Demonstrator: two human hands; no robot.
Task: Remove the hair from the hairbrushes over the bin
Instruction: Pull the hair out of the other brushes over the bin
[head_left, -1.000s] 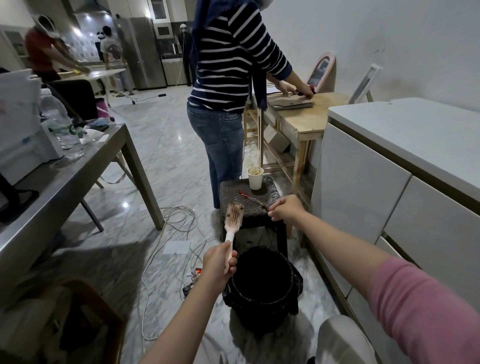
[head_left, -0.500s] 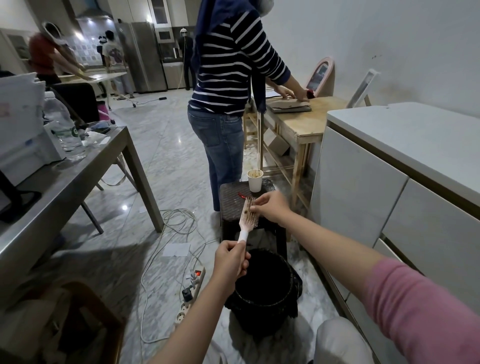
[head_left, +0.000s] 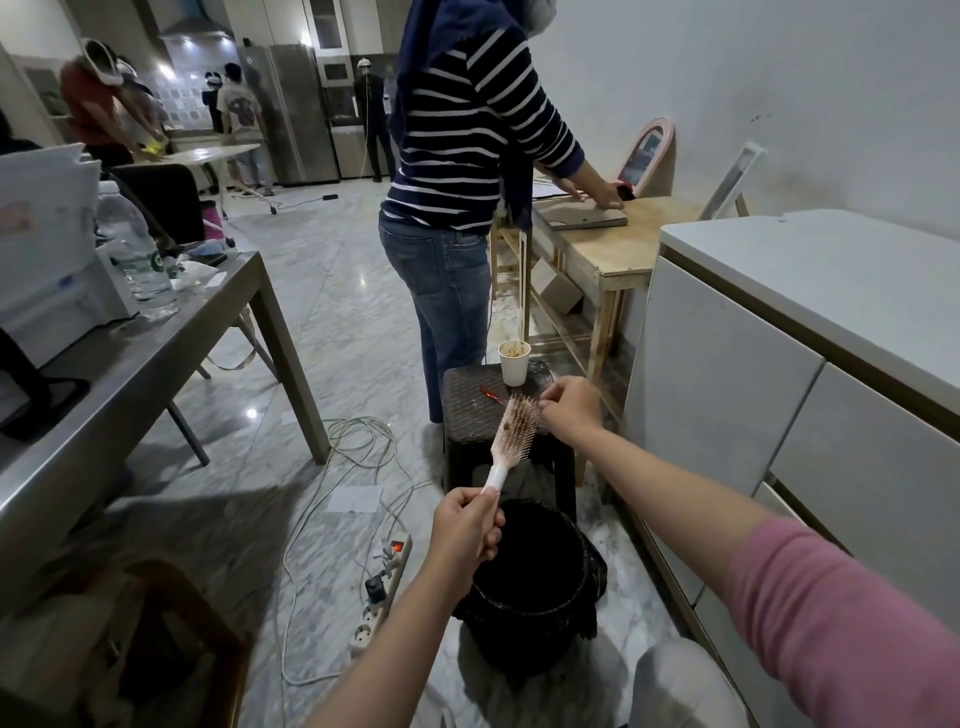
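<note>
Your left hand is closed around the handle of the hairbrush, held tilted above the far rim of the bin, while your right hand pinches at the bristles near the tip. This looks like the hair-pulling step. Next, draw the clump free and release it above the bin, just nearer you.

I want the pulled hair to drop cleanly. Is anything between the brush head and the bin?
Nothing visible: the pink-bristled white hairbrush, held by the left hand, sits above the open black bin, slightly beyond its far rim.
</note>
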